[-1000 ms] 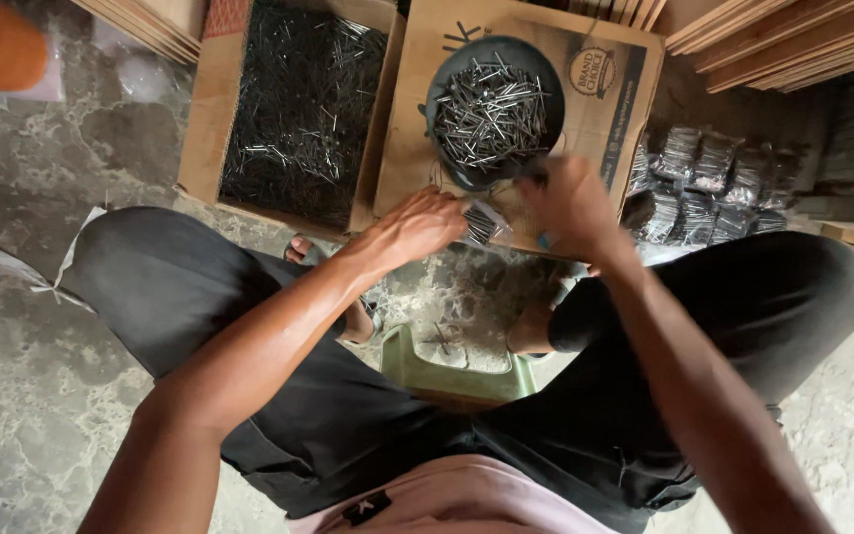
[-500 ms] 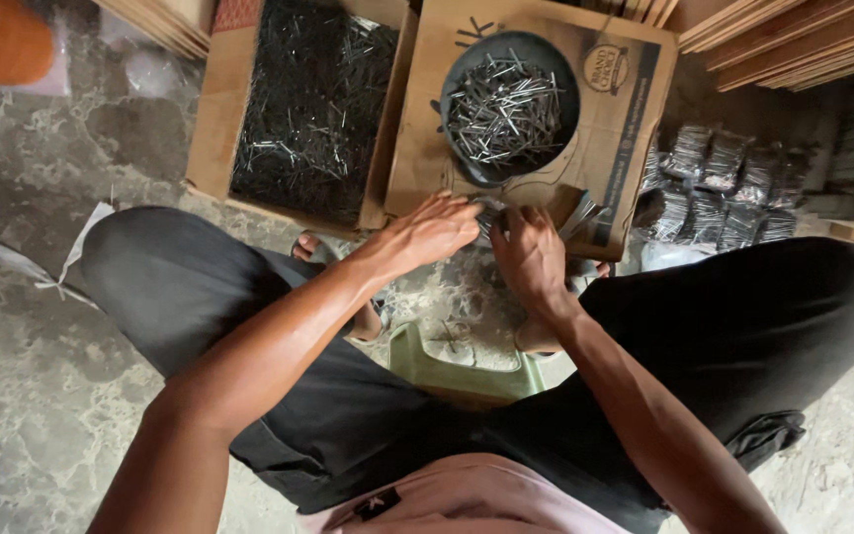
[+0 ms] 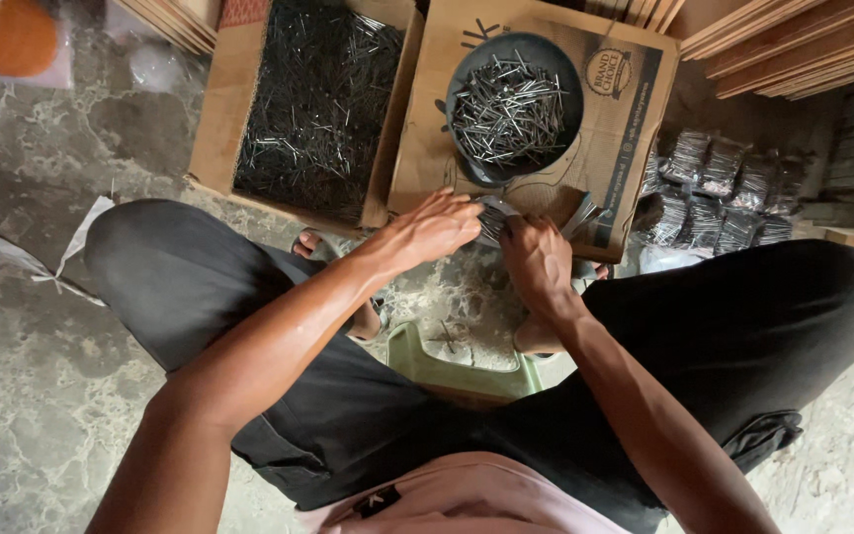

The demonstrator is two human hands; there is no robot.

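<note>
We pinch a small clear packet of nails (image 3: 491, 220) between left hand (image 3: 427, 229) and right hand (image 3: 538, 262) — fingers clamped on it; the bowl of nails (image 3: 514, 109) sits just beyond, within reach

A single head-worn camera looks steeply down from above the seated person's chest, close over both forearms. The left hand (image 3: 427, 229) and right hand (image 3: 538, 262) meet just above frame centre around a small clear bag of nails (image 3: 492, 218). Beyond that grip lies the round dark bowl of steel nails (image 3: 513, 107); nearer the lens, a green plastic stool (image 3: 459, 371).
</note>
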